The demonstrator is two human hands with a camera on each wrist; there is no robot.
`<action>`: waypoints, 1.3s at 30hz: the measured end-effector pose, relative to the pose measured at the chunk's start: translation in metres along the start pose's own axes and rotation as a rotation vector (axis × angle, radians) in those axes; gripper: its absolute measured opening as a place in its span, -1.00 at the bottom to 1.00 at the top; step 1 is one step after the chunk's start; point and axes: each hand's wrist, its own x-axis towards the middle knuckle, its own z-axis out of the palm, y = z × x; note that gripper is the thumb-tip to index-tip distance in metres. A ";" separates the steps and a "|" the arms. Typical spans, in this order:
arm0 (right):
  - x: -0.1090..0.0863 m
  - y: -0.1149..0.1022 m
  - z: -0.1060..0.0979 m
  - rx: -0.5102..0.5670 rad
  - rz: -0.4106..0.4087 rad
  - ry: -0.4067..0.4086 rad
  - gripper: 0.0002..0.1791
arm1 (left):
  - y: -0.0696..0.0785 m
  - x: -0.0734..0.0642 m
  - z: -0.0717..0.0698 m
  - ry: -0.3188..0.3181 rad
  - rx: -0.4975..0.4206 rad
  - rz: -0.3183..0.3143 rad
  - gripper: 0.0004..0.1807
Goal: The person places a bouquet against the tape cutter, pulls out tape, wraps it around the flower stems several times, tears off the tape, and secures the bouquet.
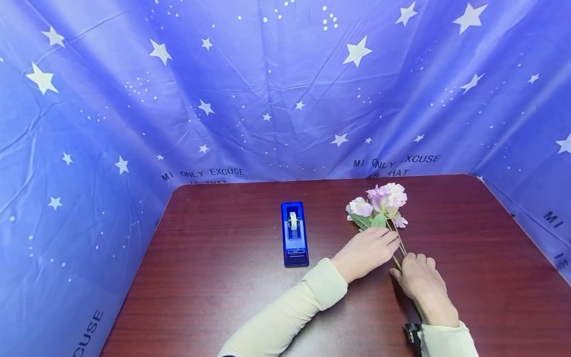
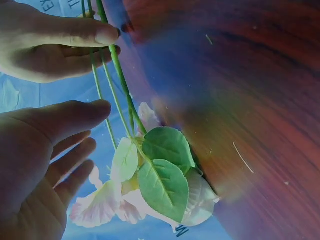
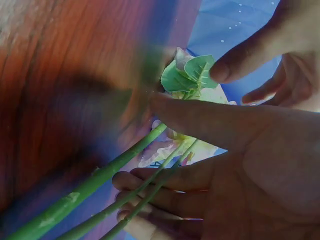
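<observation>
Pale purple flowers (image 1: 387, 197) with green leaves, artificial in look, lie toward the back right of the table. Long green stems (image 3: 100, 180) run from them toward the person. My right hand (image 1: 424, 282) holds these stems between thumb and fingers, as the right wrist view shows. Just below the leaves (image 2: 162, 185), my left hand (image 1: 368, 253) is beside the stems. Its thumb and fingers are spread apart in the left wrist view, with no stem gripped between them. The lower stem ends are hidden by the right hand and sleeve in the head view.
A blue tape dispenser (image 1: 295, 244) with a small roll stands left of the hands. The dark red wooden table (image 1: 214, 238) has rounded back corners. Blue star-printed curtains (image 1: 267, 89) enclose it at the back and sides. A black strap (image 1: 412, 333) shows near the right wrist.
</observation>
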 end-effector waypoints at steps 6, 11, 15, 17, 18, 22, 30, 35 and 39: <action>-0.001 0.000 -0.001 -0.016 -0.016 0.007 -0.56 | 0.001 0.007 0.000 0.010 0.000 0.037 -0.61; 0.000 0.001 -0.001 -0.032 -0.033 -0.007 -0.58 | 0.000 0.012 0.000 0.026 -0.020 0.067 -0.66; 0.001 0.001 -0.001 -0.020 -0.047 0.000 -0.62 | 0.002 0.018 0.001 0.038 -0.014 0.093 -0.67; 0.001 0.002 -0.001 -0.004 -0.050 0.004 -0.64 | 0.003 0.020 0.001 0.040 -0.004 0.098 -0.66; 0.001 0.002 -0.001 0.001 -0.050 0.005 -0.64 | 0.003 0.022 0.001 0.040 -0.003 0.096 -0.66; 0.001 0.004 -0.001 0.011 -0.057 -0.008 -0.65 | 0.005 0.025 0.003 0.048 0.002 0.079 -0.67; 0.002 0.006 -0.001 0.003 -0.113 0.025 -0.75 | 0.003 0.027 0.008 0.070 -0.063 0.051 -0.71; 0.004 0.007 -0.001 0.010 -0.108 0.022 -0.80 | 0.003 0.030 0.011 0.053 -0.087 0.056 -0.71; 0.005 0.008 -0.001 0.015 -0.094 0.015 -0.87 | 0.004 0.033 0.013 0.018 -0.098 0.064 -0.72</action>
